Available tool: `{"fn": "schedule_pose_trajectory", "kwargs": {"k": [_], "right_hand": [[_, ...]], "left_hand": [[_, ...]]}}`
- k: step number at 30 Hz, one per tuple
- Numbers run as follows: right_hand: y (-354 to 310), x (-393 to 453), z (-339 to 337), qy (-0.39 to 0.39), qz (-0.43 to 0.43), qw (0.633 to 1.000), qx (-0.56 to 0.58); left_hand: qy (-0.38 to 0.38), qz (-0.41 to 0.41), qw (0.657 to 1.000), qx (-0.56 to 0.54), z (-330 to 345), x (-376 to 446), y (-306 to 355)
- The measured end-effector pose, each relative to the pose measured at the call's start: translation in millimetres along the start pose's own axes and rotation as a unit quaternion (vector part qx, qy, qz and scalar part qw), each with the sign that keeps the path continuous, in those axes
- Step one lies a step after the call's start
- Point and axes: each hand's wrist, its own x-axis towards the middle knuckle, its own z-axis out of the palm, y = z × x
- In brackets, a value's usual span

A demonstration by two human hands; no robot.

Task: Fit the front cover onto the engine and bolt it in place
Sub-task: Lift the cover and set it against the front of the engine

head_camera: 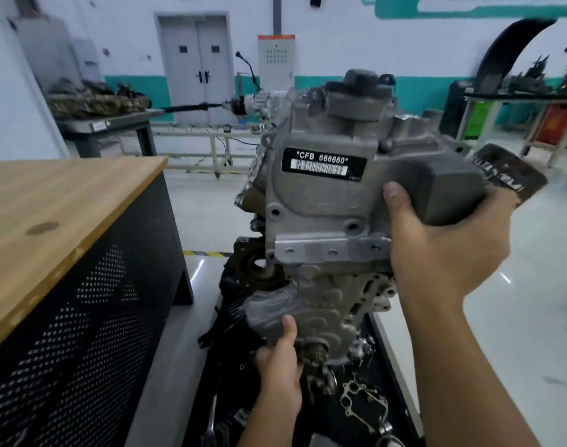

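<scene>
Head view: one front cover (321,201) frame centre; right hand (443,243) clamps its right edge, left hand (280,362) grips lower edge; one wooden counter (60,201) left.

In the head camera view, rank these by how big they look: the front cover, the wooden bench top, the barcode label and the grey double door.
As they look, largest to smallest:
1. Wooden bench top, though it is nearest the camera.
2. Front cover.
3. Grey double door, far off, so its look is unsure.
4. Barcode label.
</scene>
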Motion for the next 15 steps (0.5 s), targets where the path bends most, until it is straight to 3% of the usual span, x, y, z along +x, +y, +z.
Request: {"fn": "schedule_pose_trajectory", "kwargs": {"k": [7, 15], "right_hand": [[4.8, 6.0, -3.7, 0.001, 0.037, 0.999, -0.01], [1.1, 10.5, -4.6, -0.039, 0.001, 0.999, -0.024]], "left_hand": [[0.009, -0.006, 1.0, 0.017, 3.8, -7.8, 4.6], [0.036, -0.055, 0.998, 0.021, 6.8, -2.6, 11.0]]}}
